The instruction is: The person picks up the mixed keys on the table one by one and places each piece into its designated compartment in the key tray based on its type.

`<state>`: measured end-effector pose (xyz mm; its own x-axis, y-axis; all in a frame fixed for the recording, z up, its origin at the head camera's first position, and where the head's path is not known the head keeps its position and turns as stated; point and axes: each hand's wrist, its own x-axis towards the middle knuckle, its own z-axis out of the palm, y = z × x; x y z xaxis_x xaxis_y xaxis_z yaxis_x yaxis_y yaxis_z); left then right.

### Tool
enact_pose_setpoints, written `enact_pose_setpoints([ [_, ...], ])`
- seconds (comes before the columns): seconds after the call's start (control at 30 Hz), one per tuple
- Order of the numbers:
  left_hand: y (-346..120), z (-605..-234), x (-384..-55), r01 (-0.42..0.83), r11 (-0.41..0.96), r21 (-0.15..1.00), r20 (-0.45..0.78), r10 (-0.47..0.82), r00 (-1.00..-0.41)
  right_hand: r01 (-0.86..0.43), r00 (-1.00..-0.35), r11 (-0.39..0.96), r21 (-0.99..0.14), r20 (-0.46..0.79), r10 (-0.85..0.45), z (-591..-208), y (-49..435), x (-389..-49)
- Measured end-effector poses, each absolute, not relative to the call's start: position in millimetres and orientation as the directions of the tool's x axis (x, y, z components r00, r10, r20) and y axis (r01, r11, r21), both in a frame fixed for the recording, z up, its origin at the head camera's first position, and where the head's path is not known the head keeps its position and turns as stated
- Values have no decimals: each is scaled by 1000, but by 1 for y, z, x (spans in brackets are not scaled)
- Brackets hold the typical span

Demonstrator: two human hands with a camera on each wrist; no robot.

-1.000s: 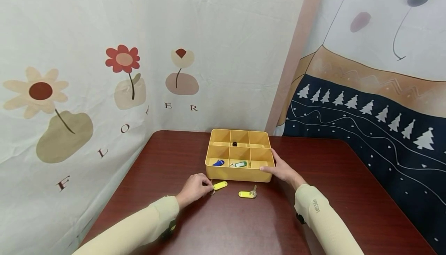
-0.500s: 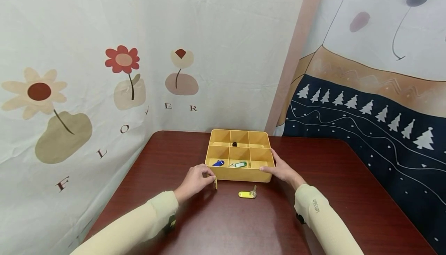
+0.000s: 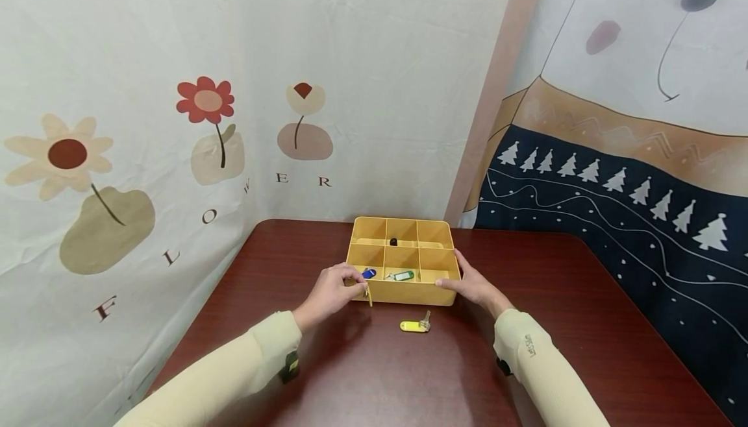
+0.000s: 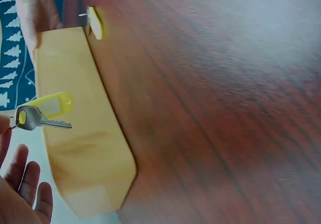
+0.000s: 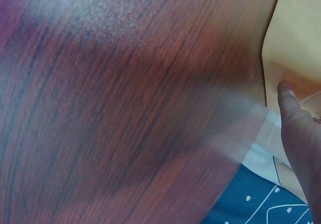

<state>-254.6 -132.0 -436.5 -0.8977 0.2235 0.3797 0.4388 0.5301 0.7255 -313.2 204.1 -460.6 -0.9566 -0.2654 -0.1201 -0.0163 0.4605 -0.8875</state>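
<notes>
My left hand (image 3: 334, 289) pinches a key ring between thumb and fingertips. From it hang a silver key (image 4: 31, 117) and a yellow key tag (image 4: 59, 102), in front of the box's front left part. The yellow six-compartment box (image 3: 409, 293) stands on the table. My right hand (image 3: 474, 284) grips its front right corner, thumb on the front wall (image 5: 293, 58) and the other fingers along the right side. A second key with a yellow tag (image 3: 413, 326) lies on the table before the box.
Inside the box, a blue key tag (image 3: 369, 273) lies front left and a green one (image 3: 403, 276) front middle. A small black item (image 3: 393, 242) is in the back middle compartment. Printed cloth (image 3: 374, 89) hangs behind the dark red table (image 3: 526, 271).
My left hand has picked the yellow-tagged key up off the table and raised it toward the box's front left edge. The right hand and box have stayed put.
</notes>
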Motion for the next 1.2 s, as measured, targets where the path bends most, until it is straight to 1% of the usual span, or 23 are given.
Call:
enact_pose_setpoints([
  [0.3, -121, -418, -262, 463, 507, 727, 412, 217, -885, -31, -954, 473, -880, -115, -276, -456, 205, -312],
  [0.5, -110, -408, -269, 447, 488, 750, 398, 207, -894, -30, -959, 486, -873, -111, -260, -461, 206, -314],
  [0.77, -96, -402, -282, 434, 481, 762, 389, 196, -900, -18, -957, 474, -881, -122, -264, -461, 206, -313],
  [0.93, -86, -400, -289, 421, 452, 786, 383, 180, -906, -21, -959, 475, -880, -116, -258, -461, 206, -313],
  [1.2, -68, -398, -304, 402, 463, 790, 368, 168, -915, -20, -958, 463, -886, -115, -262, -461, 205, -313],
])
